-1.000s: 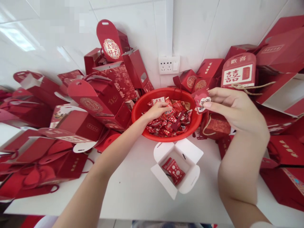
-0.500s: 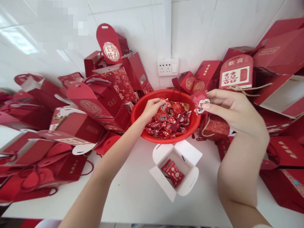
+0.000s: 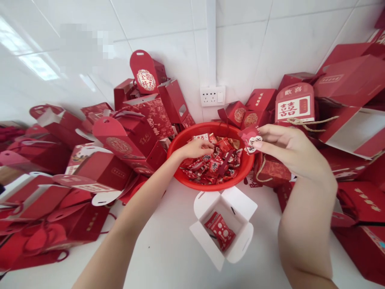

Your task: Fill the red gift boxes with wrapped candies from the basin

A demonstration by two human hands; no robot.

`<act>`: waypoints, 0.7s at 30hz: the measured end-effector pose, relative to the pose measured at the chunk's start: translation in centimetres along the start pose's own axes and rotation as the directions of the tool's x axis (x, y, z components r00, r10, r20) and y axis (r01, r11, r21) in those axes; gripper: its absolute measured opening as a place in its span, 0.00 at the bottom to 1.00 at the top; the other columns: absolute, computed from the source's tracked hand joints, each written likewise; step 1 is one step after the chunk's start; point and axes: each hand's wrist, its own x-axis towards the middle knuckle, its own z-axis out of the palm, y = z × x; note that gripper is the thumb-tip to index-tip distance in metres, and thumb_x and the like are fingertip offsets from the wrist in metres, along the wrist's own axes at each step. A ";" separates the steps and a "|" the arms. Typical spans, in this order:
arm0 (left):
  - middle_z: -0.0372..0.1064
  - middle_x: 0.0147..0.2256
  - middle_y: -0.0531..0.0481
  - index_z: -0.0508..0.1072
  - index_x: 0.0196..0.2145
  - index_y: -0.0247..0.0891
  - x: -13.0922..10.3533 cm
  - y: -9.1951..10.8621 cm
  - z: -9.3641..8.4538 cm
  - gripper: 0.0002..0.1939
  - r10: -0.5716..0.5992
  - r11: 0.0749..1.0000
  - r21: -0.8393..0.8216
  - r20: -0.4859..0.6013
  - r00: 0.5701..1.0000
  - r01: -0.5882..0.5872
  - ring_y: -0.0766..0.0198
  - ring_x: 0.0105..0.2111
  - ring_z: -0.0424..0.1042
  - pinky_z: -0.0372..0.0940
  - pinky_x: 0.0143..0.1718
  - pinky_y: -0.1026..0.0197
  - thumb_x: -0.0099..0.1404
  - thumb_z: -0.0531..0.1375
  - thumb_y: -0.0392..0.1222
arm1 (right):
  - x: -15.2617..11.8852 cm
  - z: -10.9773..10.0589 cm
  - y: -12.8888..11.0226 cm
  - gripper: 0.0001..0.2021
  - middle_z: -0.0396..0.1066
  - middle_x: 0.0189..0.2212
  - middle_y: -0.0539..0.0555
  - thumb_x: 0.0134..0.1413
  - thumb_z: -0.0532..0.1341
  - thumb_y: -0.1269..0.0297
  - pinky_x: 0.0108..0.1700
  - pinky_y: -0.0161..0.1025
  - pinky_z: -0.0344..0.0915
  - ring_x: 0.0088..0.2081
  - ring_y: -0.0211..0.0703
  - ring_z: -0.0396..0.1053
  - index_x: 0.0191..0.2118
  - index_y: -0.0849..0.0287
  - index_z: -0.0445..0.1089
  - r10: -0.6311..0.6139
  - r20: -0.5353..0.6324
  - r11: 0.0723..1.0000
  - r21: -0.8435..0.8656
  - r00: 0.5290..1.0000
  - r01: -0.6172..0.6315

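Note:
My left hand (image 3: pixel 197 148) is in the red plastic basket (image 3: pixel 176 176), its fingers bent down and drawn together against the wrapped candies (image 3: pixel 215 166). What its fingertips hold, if anything, is hidden. Right of the basket rim, my right hand (image 3: pixel 285 146) pinches a small red packet (image 3: pixel 249 138) with a white flower-shaped label between thumb and fingers. In front of the basket stands an open white-lined box (image 3: pixel 240 196), its flaps folded outward. Inside that box lies a red candy packet with white dots (image 3: pixel 221 232).
Red gift boxes (image 3: pixel 120 136) are piled on the left, and more red gift boxes (image 3: pixel 339 132) crowd the right side. Behind the basket is a white tiled wall with a power socket (image 3: pixel 212 96). Everything stands on a white table (image 3: pixel 159 245).
My left hand has moved right and deeper over the candies, its fingers now pointing down. My right hand still holds its packet in nearly the same place. The view has tilted slightly upward.

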 end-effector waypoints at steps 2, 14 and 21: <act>0.80 0.46 0.47 0.81 0.49 0.37 0.5 -0.3 -0.6 0.19 0.014 0.986 0.169 -0.063 0.998 -0.003 0.56 0.44 0.77 0.68 0.50 0.60 0.64 0.58 0.42 | 0.0 -0.1 0.0 0.12 0.81 0.36 0.53 0.51 0.70 0.54 0.46 0.45 0.77 0.41 0.50 0.79 0.39 0.55 0.78 -0.011 -0.017 1.000 -0.026 1.000 0.011; 0.81 0.40 0.47 0.81 0.41 0.37 1.1 1.9 2.0 0.12 0.160 0.924 0.322 0.168 0.973 -0.208 0.57 0.39 0.77 0.66 0.42 0.62 0.66 0.61 0.45 | 0.0 -0.1 -0.5 0.15 0.81 0.36 0.54 0.48 0.71 0.50 0.46 0.48 0.77 0.41 0.53 0.79 0.36 0.54 0.75 0.014 -0.050 0.998 -0.056 0.999 -0.017; 0.80 0.45 0.44 0.80 0.47 0.36 0.1 2.8 2.8 0.23 0.168 0.963 0.184 0.168 0.971 -0.199 0.51 0.44 0.77 0.67 0.47 0.58 0.52 0.72 0.42 | 0.0 -0.3 0.0 0.11 0.81 0.37 0.53 0.51 0.69 0.55 0.45 0.45 0.77 0.41 0.50 0.80 0.39 0.54 0.76 -0.004 -0.043 0.997 -0.080 0.999 0.001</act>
